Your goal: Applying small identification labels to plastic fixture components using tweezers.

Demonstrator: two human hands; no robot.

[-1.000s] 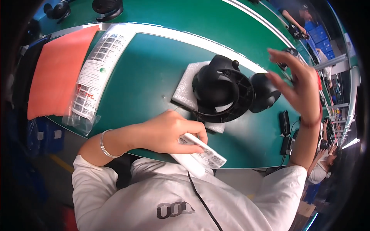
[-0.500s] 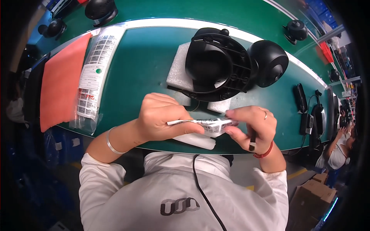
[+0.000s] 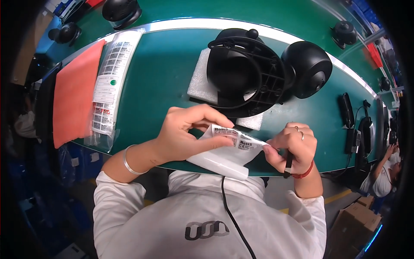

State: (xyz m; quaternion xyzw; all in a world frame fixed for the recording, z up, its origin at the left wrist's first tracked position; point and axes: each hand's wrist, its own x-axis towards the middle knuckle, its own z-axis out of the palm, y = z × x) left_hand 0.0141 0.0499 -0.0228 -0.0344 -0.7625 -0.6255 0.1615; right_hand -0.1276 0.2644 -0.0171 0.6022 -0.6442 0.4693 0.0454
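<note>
A sheet of printed labels (image 3: 241, 143) on white backing lies bent between my hands, above the bench's near edge. My left hand (image 3: 185, 131) pinches its left part between thumb and fingers. On the right, my right hand (image 3: 293, 149) closes on the sheet's corner with thumb and forefinger. A slim dark object (image 3: 288, 163) shows below the right palm; its kind is unclear. The lower end of the sheet curls into a white roll (image 3: 222, 166) below the left hand. Beyond both hands, a black plastic housing (image 3: 271, 71) with a ribbed ring rests tilted on white foam blocks (image 3: 202, 80).
A black rounded unit (image 3: 307, 69) adjoins the housing's right side. On the left lie a clear bag of label sheets (image 3: 110, 86) and orange-red sheets (image 3: 77, 93). Black devices with cables (image 3: 355, 121) stand at the right edge. More black units (image 3: 121, 13) sit on the far green surface.
The label sheet has tilted, so its printed face shows more. My right hand has moved slightly right and down, holding the corner. The view has shifted a little.
</note>
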